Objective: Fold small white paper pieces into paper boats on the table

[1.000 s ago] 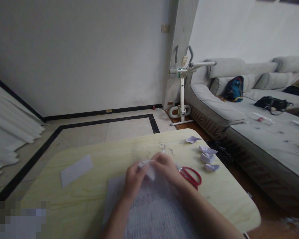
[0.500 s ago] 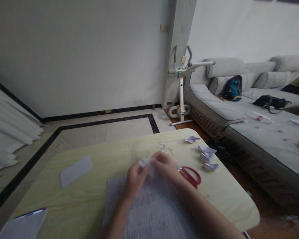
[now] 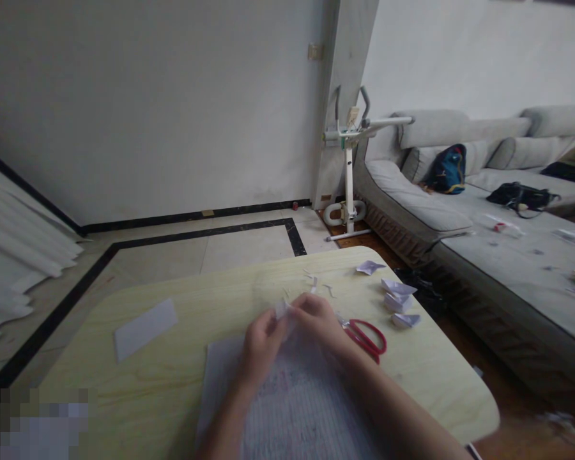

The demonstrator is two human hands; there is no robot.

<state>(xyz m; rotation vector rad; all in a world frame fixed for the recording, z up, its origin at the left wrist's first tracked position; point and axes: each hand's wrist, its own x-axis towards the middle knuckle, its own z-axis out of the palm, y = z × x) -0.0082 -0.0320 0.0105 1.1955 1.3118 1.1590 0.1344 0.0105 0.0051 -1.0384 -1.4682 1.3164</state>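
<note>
Folded paper piece (image 3: 281, 310), white, small: over the middle of the table (image 3: 144, 383), pinched between the fingertips of left hand (image 3: 261, 335) and right hand (image 3: 320, 318); folds too blurred to tell. Ruled sheet (image 3: 292, 409), written on: at the near side, beneath the hands. Scissors (image 3: 367, 345), red-handled: just beside the right hand. Paper rectangle (image 3: 146, 328), white: towards the left edge. Paper scraps (image 3: 315, 283), several: beyond the hands. Folded paper shapes (image 3: 406, 321), four: along the right edge, near the far right corner. Beyond: exercise machine (image 3: 349, 176); sofa (image 3: 503, 275), grey.
</note>
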